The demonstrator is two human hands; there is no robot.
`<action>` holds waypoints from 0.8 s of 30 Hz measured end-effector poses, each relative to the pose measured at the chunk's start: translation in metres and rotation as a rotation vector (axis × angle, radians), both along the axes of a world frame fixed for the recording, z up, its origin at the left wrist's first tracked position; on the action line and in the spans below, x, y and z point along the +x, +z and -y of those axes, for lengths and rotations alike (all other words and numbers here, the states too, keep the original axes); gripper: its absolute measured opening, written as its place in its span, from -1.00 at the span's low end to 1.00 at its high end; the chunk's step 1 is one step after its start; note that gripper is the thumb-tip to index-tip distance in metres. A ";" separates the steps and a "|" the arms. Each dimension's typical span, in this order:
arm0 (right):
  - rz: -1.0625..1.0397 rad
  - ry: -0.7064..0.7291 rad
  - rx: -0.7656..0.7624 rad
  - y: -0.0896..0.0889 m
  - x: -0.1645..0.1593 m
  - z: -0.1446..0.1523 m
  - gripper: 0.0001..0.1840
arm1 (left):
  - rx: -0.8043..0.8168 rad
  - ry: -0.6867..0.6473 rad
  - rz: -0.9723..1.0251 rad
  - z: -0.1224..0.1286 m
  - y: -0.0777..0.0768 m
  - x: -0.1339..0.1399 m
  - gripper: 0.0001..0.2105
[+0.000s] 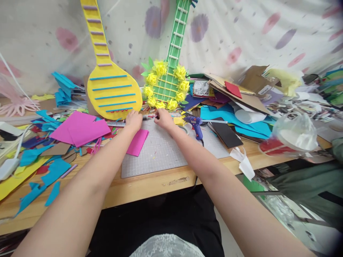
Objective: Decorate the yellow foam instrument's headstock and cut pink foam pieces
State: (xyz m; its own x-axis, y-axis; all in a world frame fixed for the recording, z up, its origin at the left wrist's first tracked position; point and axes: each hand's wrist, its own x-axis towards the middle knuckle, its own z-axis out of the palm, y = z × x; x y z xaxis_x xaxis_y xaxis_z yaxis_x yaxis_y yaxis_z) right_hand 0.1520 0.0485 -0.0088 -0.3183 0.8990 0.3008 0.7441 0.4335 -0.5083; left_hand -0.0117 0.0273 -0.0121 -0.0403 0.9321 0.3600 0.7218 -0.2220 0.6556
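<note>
My left hand (134, 121) is closed at the lower edge of a yellow paper guitar (115, 91) with blue strips. A slim dark pen-like tool (145, 118) sticks out from its fingers toward my right hand. My right hand (163, 119) is closed, its fingertips pinched around something small and dark that I cannot make out. Both hands are over the back of a grey cutting mat (160, 157). A magenta paper piece (138, 142) lies on the mat below my left hand. Behind my right hand stands a green paper guitar (167, 84) ringed with yellow flowers.
Right of my hands are a purple glue gun (196, 125), a black phone (225, 132) and a plastic-covered tub (289, 141). Magenta sheets (80, 129) and blue scraps (55, 173) clutter the left side. Cardboard (238, 92) is piled at the back right. The table's front edge (171, 182) is near me.
</note>
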 end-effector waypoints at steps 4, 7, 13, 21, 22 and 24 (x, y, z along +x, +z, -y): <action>-0.898 -0.234 -0.362 0.000 0.009 0.003 -0.95 | 0.055 -0.006 -0.352 0.013 0.004 -0.005 -0.80; -1.305 -0.194 -0.567 -0.002 0.008 0.011 -0.89 | 0.031 0.000 -0.573 0.028 0.007 -0.010 -0.74; -1.398 -0.127 -0.658 -0.005 -0.005 0.026 -0.85 | 0.003 0.004 -0.804 0.051 0.010 -0.012 -0.71; -1.240 -0.076 -0.600 -0.003 -0.004 0.036 -0.80 | -0.002 0.002 -0.850 0.064 0.013 -0.001 -0.69; -1.208 -0.053 -0.602 -0.004 -0.003 0.038 -0.78 | 0.017 -0.011 -0.850 0.065 0.014 0.000 -0.70; -1.145 -0.010 -0.617 -0.004 -0.002 0.041 -0.76 | 0.033 -0.043 -0.844 0.067 0.015 0.000 -0.72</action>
